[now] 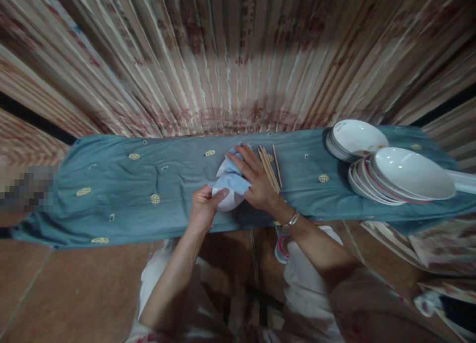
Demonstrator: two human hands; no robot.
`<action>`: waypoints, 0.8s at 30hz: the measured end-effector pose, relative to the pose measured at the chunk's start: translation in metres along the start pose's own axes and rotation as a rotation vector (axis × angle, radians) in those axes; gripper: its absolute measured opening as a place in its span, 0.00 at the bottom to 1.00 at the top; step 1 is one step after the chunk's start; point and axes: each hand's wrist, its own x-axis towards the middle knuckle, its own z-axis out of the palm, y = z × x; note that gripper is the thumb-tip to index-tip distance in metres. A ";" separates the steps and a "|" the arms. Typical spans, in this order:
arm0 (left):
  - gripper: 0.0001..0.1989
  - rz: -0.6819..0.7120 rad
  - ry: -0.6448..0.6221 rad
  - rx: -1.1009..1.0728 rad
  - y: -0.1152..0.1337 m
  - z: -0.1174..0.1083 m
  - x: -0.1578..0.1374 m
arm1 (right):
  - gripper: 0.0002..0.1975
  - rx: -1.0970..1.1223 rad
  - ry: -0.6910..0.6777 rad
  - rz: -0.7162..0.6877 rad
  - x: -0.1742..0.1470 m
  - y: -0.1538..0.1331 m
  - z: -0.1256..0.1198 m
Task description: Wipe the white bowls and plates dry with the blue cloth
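Near the middle of the cloth-covered table, my left hand [204,204] grips the near-left rim of a small white bowl [229,202], thumb on top. My right hand [259,180] presses a light blue cloth [237,183] against the bowl, its fingers stretched over the fabric. Part of the bowl is hidden under cloth and fingers. Just right of that hand lie several wooden chopsticks [268,168], with a single chopstick [277,165] slightly apart from the bunch.
At the right stand a stack of white bowls [359,137] and, nearer, a stack of larger dishes [412,172] with a white handle sticking out. A blue-green tablecloth [182,179] covers the narrow table. Pleated curtains [230,60] hang behind it.
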 end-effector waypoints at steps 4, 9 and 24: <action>0.15 -0.013 -0.043 0.027 -0.001 -0.009 0.000 | 0.26 0.134 0.074 0.106 0.005 0.019 0.003; 0.19 -0.004 -0.082 0.055 0.000 -0.010 -0.003 | 0.24 0.217 0.082 0.167 0.008 0.023 0.009; 0.10 0.216 -0.122 0.211 -0.014 0.001 0.001 | 0.32 0.011 0.021 -0.128 0.005 -0.016 0.004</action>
